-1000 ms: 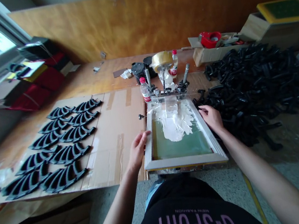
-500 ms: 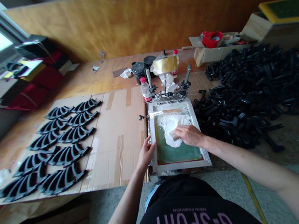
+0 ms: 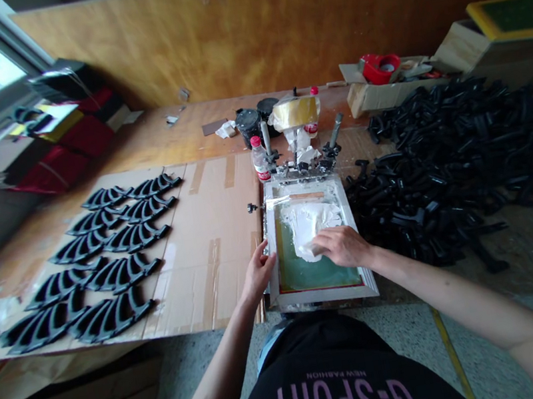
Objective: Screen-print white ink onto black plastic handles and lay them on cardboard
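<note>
A framed screen (image 3: 319,275) with a pale metal rim and green mesh lies in front of me, hinged to a clamp (image 3: 305,170) at its far end. White paste (image 3: 305,220) covers the mesh's middle. My right hand (image 3: 343,246) is closed over the screen, its fingers pinching a small squeegee (image 3: 312,248) at the paste's near edge. At the frame's left rim rests my left hand (image 3: 261,269), its thumb and fingers around the edge. A thin brown strip (image 3: 306,196) lies across the screen's far part.
Black curved parts lie in rows (image 3: 126,272) on cardboard (image 3: 186,239) at the left. A heap of black parts (image 3: 445,178) fills the right. Behind the clamp stand bottles (image 3: 260,158), black tubs (image 3: 248,125) and a tape roll (image 3: 296,114).
My right hand has moved slightly nearer to me and to the right with the squeegee. My left hand stays at the frame's left rim.
</note>
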{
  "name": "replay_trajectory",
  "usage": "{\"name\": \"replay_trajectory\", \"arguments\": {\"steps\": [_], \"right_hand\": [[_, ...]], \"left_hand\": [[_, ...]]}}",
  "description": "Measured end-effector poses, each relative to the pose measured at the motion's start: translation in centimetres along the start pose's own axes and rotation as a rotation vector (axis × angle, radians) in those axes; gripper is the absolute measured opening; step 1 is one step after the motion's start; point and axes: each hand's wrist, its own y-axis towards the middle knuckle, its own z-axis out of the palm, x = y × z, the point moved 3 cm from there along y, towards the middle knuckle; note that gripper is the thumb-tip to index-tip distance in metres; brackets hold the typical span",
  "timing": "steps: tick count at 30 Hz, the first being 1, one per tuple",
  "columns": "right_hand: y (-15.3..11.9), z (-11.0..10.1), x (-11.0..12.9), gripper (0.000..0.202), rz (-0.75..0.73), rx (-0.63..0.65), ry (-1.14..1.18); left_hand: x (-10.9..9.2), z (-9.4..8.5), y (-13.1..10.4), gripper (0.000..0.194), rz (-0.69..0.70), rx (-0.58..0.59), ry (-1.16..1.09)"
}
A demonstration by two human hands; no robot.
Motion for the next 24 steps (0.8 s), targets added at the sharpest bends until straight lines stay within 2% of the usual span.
{"name": "replay_trajectory", "arguments": {"steps": [3,6,8,10,12,13,15,17,19,21,23,24], "right_hand": [[4.2,-2.7,-2.1,0.035,0.206,-0.089,0.04],[6.9,-6.1,-6.1,0.055,0.384,-0.164,0.032],[6.3,-8.2,-9.7,0.051,0.518,-0.27,0.068],[3.7,-9.1,-13.2,0.043,0.688,-0.411,0.136],[0.7,-8.2,-15.1,0.041,0.844,-0.447,0.177],[-0.6,-6.9,-15.2,0.04,0.875,-0.393,0.195],[-2.0,-3.5,-13.5,0.038,0.807,-0.186,0.212],[-2.2,0.0,-10.2,0.032,0.645,0.014,0.14],[-1.8,2.3,-6.6,0.025,0.583,0.126,0.002],[-1.3,3.3,-3.4,0.019,0.639,0.148,-0.074],[-0.9,3.3,-0.4,0.018,0.687,0.076,-0.059],[-0.6,3.1,1.0,0.017,0.648,0.027,-0.023]], "left_hand": [[-2.7,-0.3,-1.2,0.084,-0.018,0.024,-0.046],[-6.7,-0.6,-2.6,0.07,-0.011,0.017,-0.107],[-9.9,-0.6,-2.8,0.054,0.045,-0.02,-0.16],[-13.5,-0.2,-2.1,0.048,0.175,-0.049,-0.257],[-17.0,0.4,-0.7,0.044,0.311,-0.045,-0.36],[-18.5,0.7,0.1,0.044,0.352,-0.039,-0.402],[-20.4,1.3,1.3,0.044,0.372,-0.057,-0.446],[-20.5,1.9,1.6,0.045,0.376,-0.132,-0.487],[-18.2,3.1,0.7,0.045,0.319,-0.16,-0.52],[-13.9,5.3,-1.1,0.049,0.097,-0.036,-0.489],[-9.1,7.8,-3.4,0.055,-0.213,0.191,-0.406],[-7.1,8.6,-4.4,0.055,-0.295,0.245,-0.412]]}}
